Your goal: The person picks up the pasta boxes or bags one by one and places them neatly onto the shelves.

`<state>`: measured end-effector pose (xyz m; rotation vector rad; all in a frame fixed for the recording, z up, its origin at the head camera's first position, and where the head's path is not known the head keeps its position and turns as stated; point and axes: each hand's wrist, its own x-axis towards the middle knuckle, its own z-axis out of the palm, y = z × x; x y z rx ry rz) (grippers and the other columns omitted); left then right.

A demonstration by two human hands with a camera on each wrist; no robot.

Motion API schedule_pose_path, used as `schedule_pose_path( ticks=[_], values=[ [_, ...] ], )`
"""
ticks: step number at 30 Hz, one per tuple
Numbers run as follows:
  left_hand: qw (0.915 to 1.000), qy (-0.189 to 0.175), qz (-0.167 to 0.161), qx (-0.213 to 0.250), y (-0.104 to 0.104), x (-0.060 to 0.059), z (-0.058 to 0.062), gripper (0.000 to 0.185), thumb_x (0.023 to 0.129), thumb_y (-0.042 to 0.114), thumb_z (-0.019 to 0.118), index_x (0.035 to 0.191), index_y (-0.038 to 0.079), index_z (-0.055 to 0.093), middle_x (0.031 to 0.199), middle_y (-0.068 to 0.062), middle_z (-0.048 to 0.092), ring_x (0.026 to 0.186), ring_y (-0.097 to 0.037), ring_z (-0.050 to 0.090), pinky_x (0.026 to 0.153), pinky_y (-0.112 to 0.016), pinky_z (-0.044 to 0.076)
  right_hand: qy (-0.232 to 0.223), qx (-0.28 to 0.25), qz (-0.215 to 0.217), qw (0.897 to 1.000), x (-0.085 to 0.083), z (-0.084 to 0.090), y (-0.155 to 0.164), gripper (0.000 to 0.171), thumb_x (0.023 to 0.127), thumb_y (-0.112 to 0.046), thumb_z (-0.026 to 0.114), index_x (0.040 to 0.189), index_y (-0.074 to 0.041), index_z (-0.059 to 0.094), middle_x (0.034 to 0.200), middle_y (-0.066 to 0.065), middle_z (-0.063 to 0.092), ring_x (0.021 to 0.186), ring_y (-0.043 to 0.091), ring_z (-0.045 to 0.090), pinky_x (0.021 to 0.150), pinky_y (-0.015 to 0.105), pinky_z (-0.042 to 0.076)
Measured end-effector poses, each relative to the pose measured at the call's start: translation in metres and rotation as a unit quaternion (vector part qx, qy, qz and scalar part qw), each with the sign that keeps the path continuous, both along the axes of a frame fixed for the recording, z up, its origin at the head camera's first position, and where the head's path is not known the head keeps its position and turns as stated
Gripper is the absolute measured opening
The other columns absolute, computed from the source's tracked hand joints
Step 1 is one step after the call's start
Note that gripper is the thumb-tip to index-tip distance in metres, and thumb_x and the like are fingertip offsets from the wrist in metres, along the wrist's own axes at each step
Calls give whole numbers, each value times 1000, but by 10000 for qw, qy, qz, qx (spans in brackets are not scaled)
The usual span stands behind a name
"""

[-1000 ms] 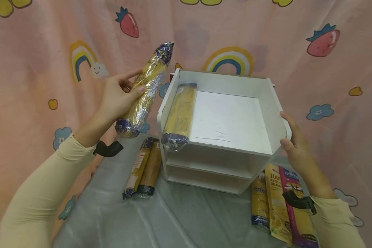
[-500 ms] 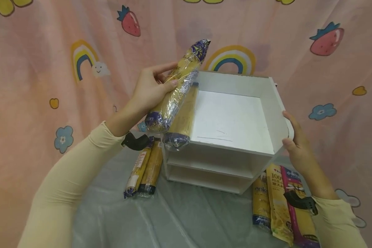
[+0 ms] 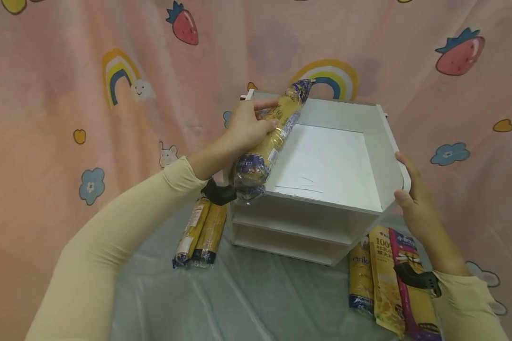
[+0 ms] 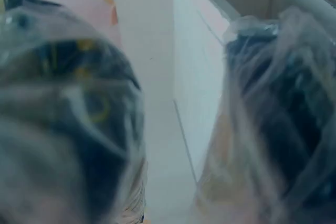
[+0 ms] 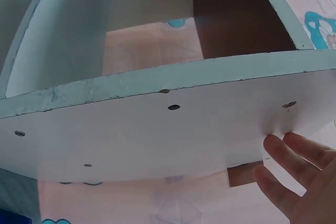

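My left hand (image 3: 249, 128) grips a clear-wrapped spaghetti pack (image 3: 277, 128) with a purple top, thumb on one side and fingers on the other. It slants over the left part of the top tier of a white shelf unit (image 3: 328, 161). Below it, another pack in that tier is mostly covered from sight; its purple end (image 3: 251, 193) pokes out at the front. Two blurred wrapped ends flank the left wrist view, the left one (image 4: 79, 129) large and close. My right hand (image 3: 418, 203) rests against the unit's right side panel (image 5: 131, 135), fingertips on its outer face.
Two spaghetti packs (image 3: 211, 232) lie on the grey cloth (image 3: 183, 303) left of the unit. At its right lie a spaghetti pack (image 3: 360, 274), a yellow pasta bag (image 3: 386, 284) and a pink-edged bag (image 3: 414, 298). Behind hangs a pink printed curtain (image 3: 222, 52).
My left hand has carried the spaghetti pack rightward from beside the unit and lowered it over the pack in the top tier. The right hand stays at the side panel.
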<state>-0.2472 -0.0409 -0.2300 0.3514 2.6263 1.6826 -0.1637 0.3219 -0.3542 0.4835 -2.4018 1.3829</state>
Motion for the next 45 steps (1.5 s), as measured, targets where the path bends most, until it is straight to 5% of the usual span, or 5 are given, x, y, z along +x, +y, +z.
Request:
schedule_pose_path(
  ticks=[12, 18, 23, 35, 45],
  values=[
    [9984, -173, -32, -536, 21, 8, -19, 47, 97, 15, 62, 143, 23, 54, 55, 2, 43, 42, -7, 34, 41, -20, 32, 238, 5, 149, 9996, -3, -2, 2, 67, 101, -39, 53, 158, -20, 24, 156, 3, 34, 120, 1, 46, 86, 3, 40],
    [9956, -12, 69, -934, 25, 5, -29, 45, 96, 16, 63, 141, 17, 57, 136, -6, 63, 45, -8, 36, 42, -20, 32, 69, 142, 41, 9999, -2, 0, 1, 65, 101, -37, 53, 158, -25, 23, 159, 1, 31, 126, -2, 43, 91, 3, 39],
    [9909, -14, -205, -1328, 28, 0, -34, 47, 96, 15, 62, 142, 9, 54, 150, -8, 51, 112, -17, 60, 87, -24, 50, 106, 112, 62, 9999, -2, 2, 0, 65, 101, -37, 53, 158, -23, 24, 158, 2, 33, 123, -2, 44, 89, 2, 40],
    [9739, -255, -1066, -1986, 30, 6, -34, 61, 93, 29, 68, 149, 18, 46, 73, -3, 58, 45, -7, 37, 44, -19, 34, -58, 164, -63, 9998, 0, 3, -2, 65, 101, -39, 52, 158, -27, 23, 163, 0, 25, 133, 5, 39, 100, 12, 39],
    [9428, 727, -1530, -2871, 22, 18, -39, 65, 92, 46, 66, 148, 21, 47, 87, -3, 59, 89, -17, 50, 68, -25, 44, -100, 202, -71, 9997, 1, -1, 0, 64, 102, -36, 51, 158, -28, 21, 163, -1, 23, 136, 7, 37, 108, 18, 37]
  ],
)
